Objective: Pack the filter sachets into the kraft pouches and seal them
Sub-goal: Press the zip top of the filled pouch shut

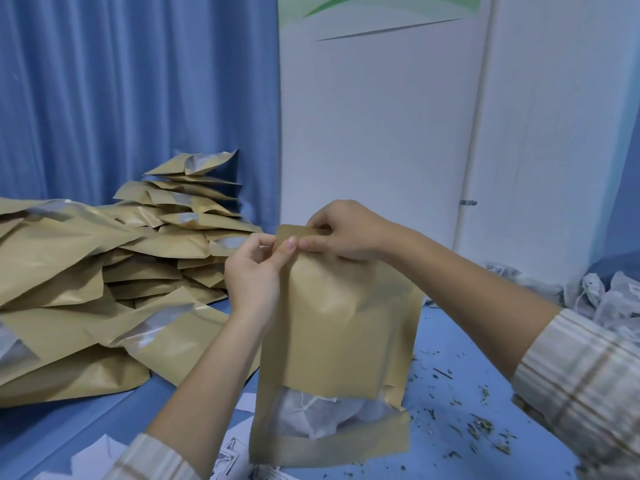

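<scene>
Left hand (pixel 254 271), right hand (pixel 341 230) pinch upright kraft pouch (pixel 341 327) top; sachets (pixel 311 415) inside.

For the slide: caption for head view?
Both hands pinch shut the top of an upright kraft pouch holding sachets.

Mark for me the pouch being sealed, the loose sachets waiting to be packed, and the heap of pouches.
kraft pouch (pixel 332 327), head view, plain paper front above its window.
loose sachets (pixel 602 299), head view, white mesh of one at right.
heap of pouches (pixel 69 271), head view, a front pouch's paper face.
</scene>
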### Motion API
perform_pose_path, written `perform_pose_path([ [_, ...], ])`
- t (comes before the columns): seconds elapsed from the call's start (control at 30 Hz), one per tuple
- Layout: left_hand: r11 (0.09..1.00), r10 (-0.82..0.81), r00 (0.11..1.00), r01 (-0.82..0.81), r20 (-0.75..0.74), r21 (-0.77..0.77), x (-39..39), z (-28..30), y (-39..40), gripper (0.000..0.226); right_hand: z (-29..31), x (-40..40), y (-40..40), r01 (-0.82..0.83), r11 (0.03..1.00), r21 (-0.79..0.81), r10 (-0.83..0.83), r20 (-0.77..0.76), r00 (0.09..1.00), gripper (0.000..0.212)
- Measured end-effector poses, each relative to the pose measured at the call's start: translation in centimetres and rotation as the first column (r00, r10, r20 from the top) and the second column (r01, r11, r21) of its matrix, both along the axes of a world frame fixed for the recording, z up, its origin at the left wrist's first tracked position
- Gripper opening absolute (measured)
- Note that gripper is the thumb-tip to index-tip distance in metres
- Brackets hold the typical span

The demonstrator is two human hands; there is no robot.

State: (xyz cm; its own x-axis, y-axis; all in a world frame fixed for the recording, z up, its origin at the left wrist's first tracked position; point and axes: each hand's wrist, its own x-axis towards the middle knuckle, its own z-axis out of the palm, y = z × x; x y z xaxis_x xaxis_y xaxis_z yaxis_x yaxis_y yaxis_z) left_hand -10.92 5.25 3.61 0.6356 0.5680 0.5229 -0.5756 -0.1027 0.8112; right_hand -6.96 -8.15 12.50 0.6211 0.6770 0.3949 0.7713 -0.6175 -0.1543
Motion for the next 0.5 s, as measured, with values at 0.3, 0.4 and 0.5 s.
perform_pose_path([
  [0.3,1.0,0.012,0.999,-0.012,-0.038,0.001,-0.33,0.4,-0.25,0.019,-0.28,-0.59,-0.07,-0.04,0.998,0.049,0.04,0.002,0.999,0.018],
  [0.4,0.979,-0.203,0.978,0.201,-0.057,-0.046,-0.66,0.67,-0.74,0.019,-0.36,-0.76,0.45,-0.019,1.0,0.022,0.018,0.054,0.998,0.018],
  [0.5,0.961,-0.236,0.959,0.254,-0.158,0.108,-0.71,0.79,-0.12,0.029,-0.42,-0.72,0.21,-0.023,0.997,0.073,0.022,0.011,1.0,0.022],
])
